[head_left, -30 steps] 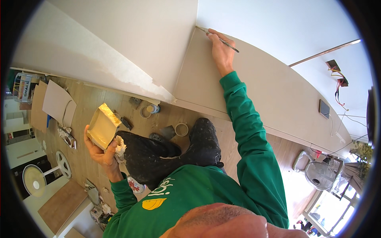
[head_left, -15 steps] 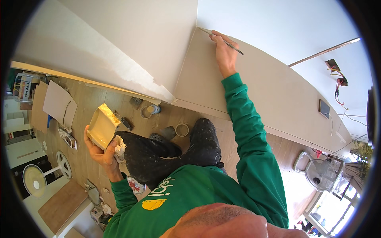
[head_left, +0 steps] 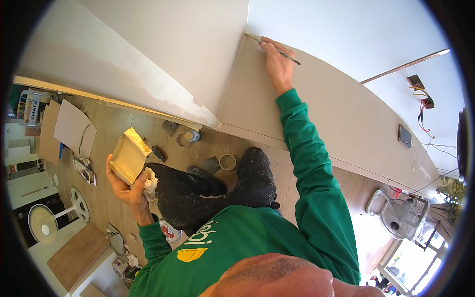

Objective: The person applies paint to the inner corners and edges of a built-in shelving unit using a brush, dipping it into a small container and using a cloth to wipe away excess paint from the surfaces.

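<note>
Thin and dark-handled, a paintbrush [head_left: 285, 55] is pinched in my right hand [head_left: 280, 69]. Its pale tip touches the corner where the beige ledge [head_left: 316, 109] meets the white wall [head_left: 316, 24] and the beige upright panel [head_left: 188, 44]. Lower left, my left hand [head_left: 129, 193] is closed around a cut-open yellow carton [head_left: 129, 157] with beige paint inside. A crumpled whitish rag [head_left: 150, 185] is also held against the carton by that hand's thumb side. My left fingers are partly hidden behind the carton.
A phone [head_left: 404, 136] lies on the ledge near loose wires [head_left: 423, 101] hanging from the wall. Tape rolls [head_left: 227, 162] and a small can [head_left: 193, 135] are on the wooden floor by my legs. Fans stand at left [head_left: 43, 225] and right [head_left: 397, 218].
My right hand and the paintbrush have shifted very slightly left, with the tip still at the corner. The left hand holds the carton almost unmoved.
</note>
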The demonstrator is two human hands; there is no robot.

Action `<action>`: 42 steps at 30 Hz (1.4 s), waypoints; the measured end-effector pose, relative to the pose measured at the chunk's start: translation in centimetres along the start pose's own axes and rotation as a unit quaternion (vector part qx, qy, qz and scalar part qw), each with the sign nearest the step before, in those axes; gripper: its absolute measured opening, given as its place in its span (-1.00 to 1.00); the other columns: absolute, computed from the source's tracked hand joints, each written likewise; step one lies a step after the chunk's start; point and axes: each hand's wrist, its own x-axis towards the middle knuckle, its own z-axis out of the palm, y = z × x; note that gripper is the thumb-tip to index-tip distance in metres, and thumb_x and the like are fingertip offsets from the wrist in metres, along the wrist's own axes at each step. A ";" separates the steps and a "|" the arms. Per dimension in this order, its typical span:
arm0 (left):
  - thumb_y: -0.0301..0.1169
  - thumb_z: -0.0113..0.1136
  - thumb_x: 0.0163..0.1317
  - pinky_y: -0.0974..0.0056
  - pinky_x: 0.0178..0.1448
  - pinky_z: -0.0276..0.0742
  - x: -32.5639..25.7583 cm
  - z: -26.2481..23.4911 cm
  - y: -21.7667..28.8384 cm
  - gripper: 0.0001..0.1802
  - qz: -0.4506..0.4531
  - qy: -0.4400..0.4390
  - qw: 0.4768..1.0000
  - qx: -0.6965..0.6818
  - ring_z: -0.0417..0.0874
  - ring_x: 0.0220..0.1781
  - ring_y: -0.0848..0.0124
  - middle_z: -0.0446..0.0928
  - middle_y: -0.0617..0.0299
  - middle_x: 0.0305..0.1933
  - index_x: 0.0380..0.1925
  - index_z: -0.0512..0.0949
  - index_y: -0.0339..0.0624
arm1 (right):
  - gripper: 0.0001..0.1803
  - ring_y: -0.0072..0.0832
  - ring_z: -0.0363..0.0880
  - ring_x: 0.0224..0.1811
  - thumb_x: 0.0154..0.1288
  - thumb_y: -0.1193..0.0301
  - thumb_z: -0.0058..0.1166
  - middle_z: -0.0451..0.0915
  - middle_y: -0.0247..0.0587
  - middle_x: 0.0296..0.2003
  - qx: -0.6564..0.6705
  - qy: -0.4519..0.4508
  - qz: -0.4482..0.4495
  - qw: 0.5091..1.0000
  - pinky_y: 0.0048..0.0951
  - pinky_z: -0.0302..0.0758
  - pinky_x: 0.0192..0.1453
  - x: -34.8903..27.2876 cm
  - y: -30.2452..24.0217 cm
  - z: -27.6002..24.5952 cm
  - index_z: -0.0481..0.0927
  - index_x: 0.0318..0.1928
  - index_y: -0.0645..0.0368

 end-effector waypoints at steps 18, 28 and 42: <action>-0.61 0.40 -0.01 0.32 0.14 0.58 -1.7 -0.1 2.0 -0.04 0.004 -0.001 1.000 -0.023 0.63 0.06 0.37 0.51 0.09 0.19 0.46 0.20 -0.32 | -0.48 -0.30 0.61 -0.46 0.37 0.43 -0.15 0.64 -0.03 -0.48 -0.284 -0.268 0.036 0.920 -0.30 0.52 -0.26 -7.6 -13.4 -10.5 0.57 0.30 0.08; -0.59 0.47 -0.07 0.25 0.30 0.51 -3.8 -2.0 2.7 0.02 -0.012 0.027 0.999 -0.017 0.61 0.14 0.34 0.52 0.11 0.21 0.46 0.20 -0.25 | -0.25 0.00 0.66 -0.20 0.19 0.55 -0.20 0.71 0.02 -0.29 -0.614 -0.427 -0.179 0.639 -0.02 0.57 -0.08 1.8 -9.8 -4.9 0.45 0.43 -0.14; -0.54 0.48 -0.09 0.25 0.32 0.49 -3.3 -4.0 1.4 0.03 -0.012 0.041 0.999 0.017 0.61 0.17 0.30 0.53 0.10 0.22 0.46 0.22 -0.25 | -0.19 0.01 0.65 -0.29 0.11 0.47 -0.02 0.66 0.08 -0.39 -0.652 -0.411 -0.222 0.597 0.00 0.57 -0.19 6.2 -6.7 -0.6 0.32 0.48 0.09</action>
